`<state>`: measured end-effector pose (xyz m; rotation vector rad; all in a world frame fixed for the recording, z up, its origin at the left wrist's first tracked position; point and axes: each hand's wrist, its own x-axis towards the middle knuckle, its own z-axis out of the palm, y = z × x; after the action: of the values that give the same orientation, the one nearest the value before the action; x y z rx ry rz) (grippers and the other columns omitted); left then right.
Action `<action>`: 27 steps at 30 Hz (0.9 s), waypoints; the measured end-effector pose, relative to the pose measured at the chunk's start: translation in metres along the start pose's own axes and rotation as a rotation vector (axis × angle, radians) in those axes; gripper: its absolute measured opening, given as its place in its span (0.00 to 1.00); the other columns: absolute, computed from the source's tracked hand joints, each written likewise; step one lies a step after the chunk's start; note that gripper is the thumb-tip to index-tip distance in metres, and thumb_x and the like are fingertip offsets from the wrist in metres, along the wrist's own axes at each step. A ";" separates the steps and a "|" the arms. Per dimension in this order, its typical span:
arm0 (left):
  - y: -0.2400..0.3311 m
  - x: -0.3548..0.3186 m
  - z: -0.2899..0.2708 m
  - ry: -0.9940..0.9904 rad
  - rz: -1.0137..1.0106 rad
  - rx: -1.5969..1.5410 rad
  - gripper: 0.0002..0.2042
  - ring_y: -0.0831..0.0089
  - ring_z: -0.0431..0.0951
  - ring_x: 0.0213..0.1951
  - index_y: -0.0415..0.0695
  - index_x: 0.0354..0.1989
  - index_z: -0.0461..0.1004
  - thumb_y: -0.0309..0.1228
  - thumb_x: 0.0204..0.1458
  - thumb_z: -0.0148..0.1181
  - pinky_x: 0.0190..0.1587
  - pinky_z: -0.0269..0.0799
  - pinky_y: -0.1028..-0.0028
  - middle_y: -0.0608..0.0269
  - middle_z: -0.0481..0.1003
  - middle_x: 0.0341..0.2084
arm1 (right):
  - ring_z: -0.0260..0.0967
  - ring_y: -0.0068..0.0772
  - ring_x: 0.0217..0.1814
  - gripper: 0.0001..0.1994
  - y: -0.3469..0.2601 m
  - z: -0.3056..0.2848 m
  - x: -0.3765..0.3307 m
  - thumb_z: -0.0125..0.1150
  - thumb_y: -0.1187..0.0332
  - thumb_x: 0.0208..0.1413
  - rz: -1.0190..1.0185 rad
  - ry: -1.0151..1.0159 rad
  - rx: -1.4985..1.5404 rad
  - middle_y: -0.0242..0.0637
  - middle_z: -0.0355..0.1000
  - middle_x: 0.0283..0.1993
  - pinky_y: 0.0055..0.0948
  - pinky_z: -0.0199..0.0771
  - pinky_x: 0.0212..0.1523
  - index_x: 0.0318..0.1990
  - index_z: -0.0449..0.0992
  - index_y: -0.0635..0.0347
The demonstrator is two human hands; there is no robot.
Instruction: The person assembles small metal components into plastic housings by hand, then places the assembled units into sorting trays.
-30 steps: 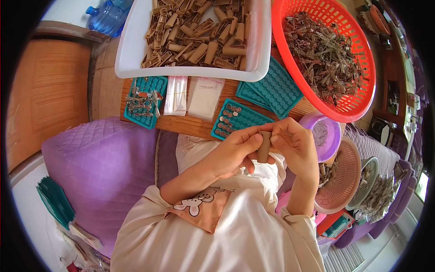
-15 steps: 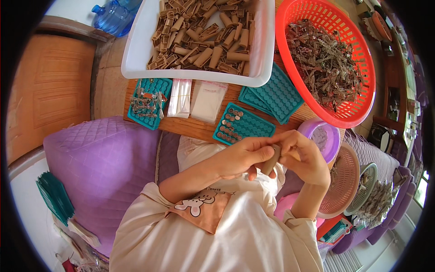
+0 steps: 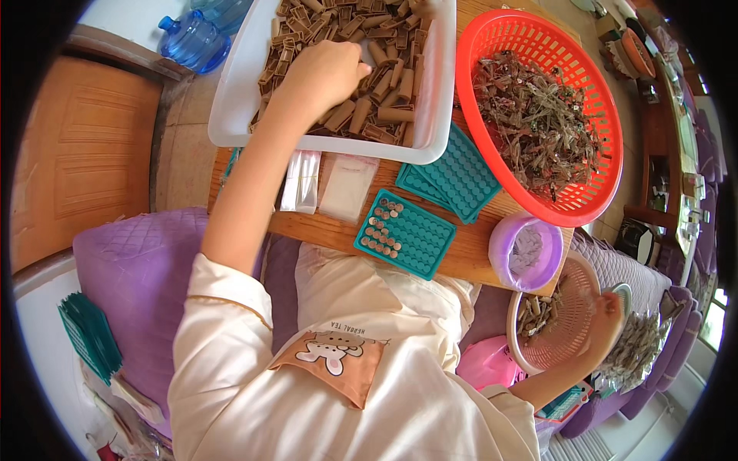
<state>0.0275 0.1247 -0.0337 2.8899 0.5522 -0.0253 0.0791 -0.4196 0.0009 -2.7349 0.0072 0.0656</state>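
Observation:
My left hand (image 3: 327, 73) is reaching into a white plastic tub (image 3: 219, 115) of brown half-round plastic casings (image 3: 359, 115). Its back faces up and the thumb tip shows, but the other fingertips are hidden among the casings. On the right, my right hand (image 3: 607, 316) is over the right side of a pink slotted basket (image 3: 565, 346), by the rim of a pale green basket (image 3: 626, 296). Blur hides its fingers and anything in them. Several brown pieces (image 3: 540, 315) lie inside the pink basket.
On the wooden table are a teal tray (image 3: 430, 246) partly filled with round metal discs, stacked teal trays (image 3: 461, 173), clear plastic bags (image 3: 347, 188), and a purple tub (image 3: 553, 265) of small clear pieces. A red basket (image 3: 611, 184) of tangled thin parts stands at the far right.
The hands have parted from the brown casing they held together. My left hand went forward into the white tub; my right hand moved right to the baskets. The casing is no longer visible between them.

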 end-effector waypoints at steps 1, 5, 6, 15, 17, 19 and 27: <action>-0.008 0.016 0.008 -0.094 -0.028 0.034 0.14 0.58 0.73 0.33 0.40 0.34 0.70 0.38 0.46 0.50 0.36 0.67 0.66 0.52 0.73 0.27 | 0.65 0.27 0.32 0.12 0.022 0.010 0.003 0.52 0.73 0.44 0.052 -0.128 -0.243 0.38 0.66 0.33 0.23 0.64 0.32 0.39 0.67 0.62; -0.010 0.045 0.032 -0.290 -0.016 0.142 0.15 0.58 0.72 0.35 0.40 0.33 0.70 0.39 0.42 0.55 0.37 0.67 0.65 0.52 0.73 0.28 | 0.67 0.37 0.36 0.13 -0.003 0.024 0.000 0.51 0.76 0.44 -0.310 -0.056 -0.328 0.45 0.67 0.37 0.28 0.64 0.36 0.41 0.67 0.61; -0.006 0.048 0.036 -0.289 -0.004 0.142 0.15 0.58 0.72 0.35 0.40 0.33 0.70 0.39 0.42 0.55 0.37 0.67 0.65 0.52 0.73 0.28 | 0.67 0.36 0.37 0.13 -0.027 0.025 0.003 0.50 0.76 0.44 -0.239 -0.006 -0.139 0.44 0.67 0.37 0.28 0.64 0.36 0.41 0.67 0.62; -0.016 0.047 0.040 -0.249 -0.068 0.055 0.13 0.61 0.72 0.35 0.42 0.28 0.70 0.36 0.37 0.60 0.37 0.67 0.66 0.55 0.72 0.29 | 0.64 0.38 0.40 0.10 -0.230 0.090 0.092 0.50 0.81 0.41 -1.025 -0.001 -0.096 0.38 0.66 0.34 0.30 0.64 0.39 0.33 0.71 0.59; -0.021 0.045 0.037 -0.119 0.060 -0.051 0.11 0.61 0.72 0.33 0.42 0.26 0.70 0.34 0.37 0.60 0.36 0.66 0.67 0.56 0.72 0.26 | 0.63 0.37 0.42 0.11 -0.237 0.105 0.116 0.51 0.80 0.39 -1.200 0.070 -0.232 0.37 0.66 0.34 0.32 0.62 0.41 0.33 0.71 0.58; -0.023 0.041 0.028 -0.095 0.068 -0.125 0.10 0.63 0.72 0.32 0.42 0.25 0.69 0.33 0.36 0.60 0.36 0.65 0.68 0.58 0.72 0.25 | 0.62 0.37 0.43 0.11 -0.236 0.114 0.127 0.52 0.80 0.37 -1.377 0.139 -0.370 0.37 0.66 0.35 0.34 0.61 0.42 0.32 0.71 0.57; -0.009 -0.011 0.000 0.134 0.106 -0.701 0.12 0.74 0.73 0.28 0.41 0.30 0.69 0.30 0.37 0.61 0.31 0.67 0.73 0.63 0.71 0.22 | 0.65 0.30 0.37 0.04 -0.244 0.094 0.137 0.52 0.75 0.46 -0.654 -0.228 0.501 0.33 0.68 0.35 0.26 0.64 0.43 0.32 0.69 0.62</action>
<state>0.0141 0.1285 -0.0351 2.2362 0.3355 0.3149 0.2151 -0.1582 0.0043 -2.0972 -0.8107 0.1619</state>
